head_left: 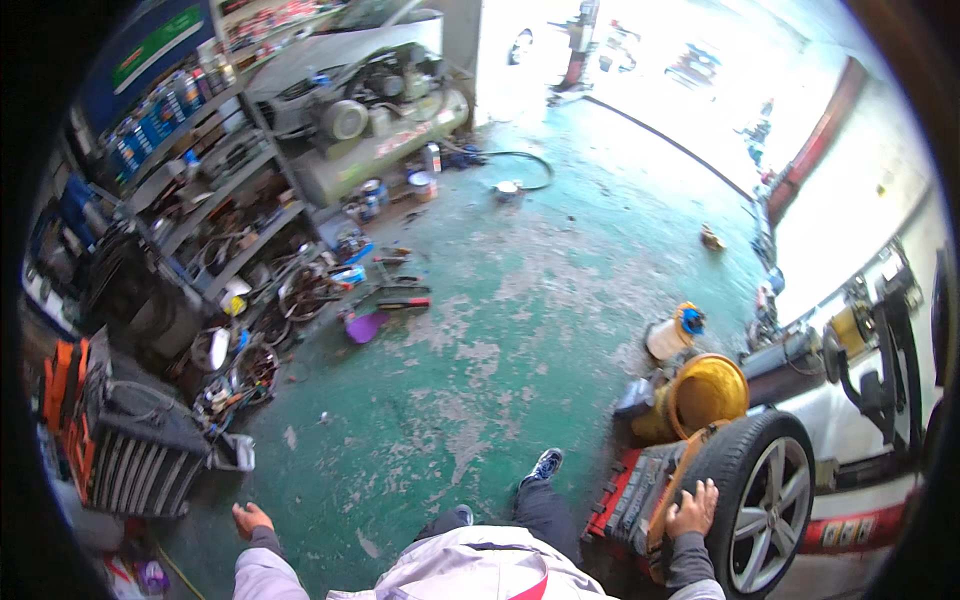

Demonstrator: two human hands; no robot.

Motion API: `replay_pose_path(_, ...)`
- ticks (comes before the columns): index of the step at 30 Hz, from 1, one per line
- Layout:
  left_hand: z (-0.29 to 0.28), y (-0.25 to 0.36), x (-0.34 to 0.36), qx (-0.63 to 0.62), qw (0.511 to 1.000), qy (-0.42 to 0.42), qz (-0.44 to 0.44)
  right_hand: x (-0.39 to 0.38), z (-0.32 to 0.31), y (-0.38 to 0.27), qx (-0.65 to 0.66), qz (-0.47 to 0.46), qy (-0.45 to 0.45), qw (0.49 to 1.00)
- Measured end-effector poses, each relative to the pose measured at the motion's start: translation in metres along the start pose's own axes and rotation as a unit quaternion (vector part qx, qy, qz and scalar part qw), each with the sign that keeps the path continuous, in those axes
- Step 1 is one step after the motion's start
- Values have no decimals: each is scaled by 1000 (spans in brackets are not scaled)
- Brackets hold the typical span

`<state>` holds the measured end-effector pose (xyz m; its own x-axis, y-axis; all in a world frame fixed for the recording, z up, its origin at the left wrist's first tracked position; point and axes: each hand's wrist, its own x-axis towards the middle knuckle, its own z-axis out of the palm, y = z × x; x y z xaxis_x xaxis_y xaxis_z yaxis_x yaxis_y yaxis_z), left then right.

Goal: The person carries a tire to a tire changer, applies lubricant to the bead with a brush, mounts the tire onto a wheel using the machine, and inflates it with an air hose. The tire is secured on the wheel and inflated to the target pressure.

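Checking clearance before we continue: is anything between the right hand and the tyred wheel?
Nothing visible: the right hand overlaps the edge of the tyred wheel in this view, though contact is unclear. The red-and-black case lies left of the hand.

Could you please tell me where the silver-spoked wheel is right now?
In the head view, the wheel is at the lower right, just nearer than the yellow bucket, with the right hand by its tyre's left side.

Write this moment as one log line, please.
left hand: over green floor, nothing visible held | right hand: open, by tyre, contact unclear | nearby: red-black case, yellow bucket
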<state>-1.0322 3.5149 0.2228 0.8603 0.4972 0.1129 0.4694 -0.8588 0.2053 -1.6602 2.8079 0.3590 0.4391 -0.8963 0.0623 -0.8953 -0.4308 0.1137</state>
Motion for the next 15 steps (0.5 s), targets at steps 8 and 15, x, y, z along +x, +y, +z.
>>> replay_pose_path(8, 7, -59, -123, -2, 990, 0, -138, 18, -24, 12, -54, 0, -43, 998)
replay_pose_path(15, 92, 294, -216, -308, 895, -239, 218, 27, -27, 19, -88, -63, -58, 992)
